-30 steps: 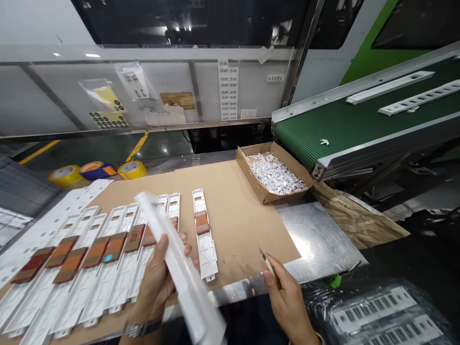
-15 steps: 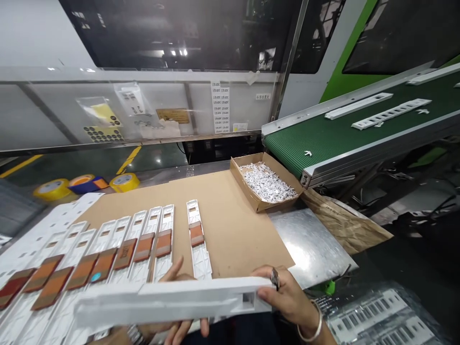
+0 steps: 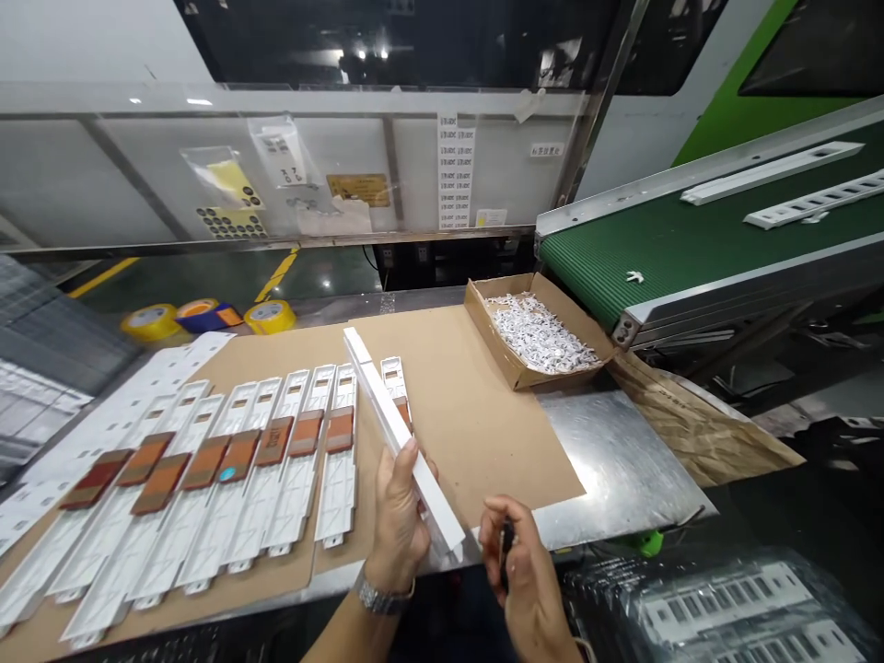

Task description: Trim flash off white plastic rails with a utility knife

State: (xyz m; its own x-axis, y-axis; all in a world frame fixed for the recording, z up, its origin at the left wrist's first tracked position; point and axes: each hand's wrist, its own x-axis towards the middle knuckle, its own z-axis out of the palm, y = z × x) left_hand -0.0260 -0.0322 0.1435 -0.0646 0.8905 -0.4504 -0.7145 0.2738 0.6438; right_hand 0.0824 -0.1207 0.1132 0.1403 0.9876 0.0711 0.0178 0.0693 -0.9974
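Observation:
My left hand (image 3: pixel 399 520), with a metal watch at the wrist, is closed around a long white plastic strip (image 3: pixel 397 424). The strip slants from upper left to lower right, narrow side toward me. To its right, and apart from it, my right hand (image 3: pixel 521 571) has curled fingers around a small dark object (image 3: pixel 507 539), mostly hidden, whose kind I cannot make out. Behind the held strip lies another white strip (image 3: pixel 391 370), partly covered, with a brown block on it. Several similar strips (image 3: pixel 336 497) lie in a row at left, brown blocks (image 3: pixel 273 440) across them.
A cardboard box (image 3: pixel 515 373) of small white scraps stands below the end of a green conveyor (image 3: pixel 594 262) carrying white strips. Tape rolls (image 3: pixel 269 316) sit at the table's back left. Bagged slotted parts (image 3: pixel 725 599) lie lower right. Brown cardboard (image 3: pixel 483 442) covers much of the metal table.
The held strip has swung from lying level across the front to a steep slant. My right hand has let go of its end and moved down, apart from it. The view has shifted slightly.

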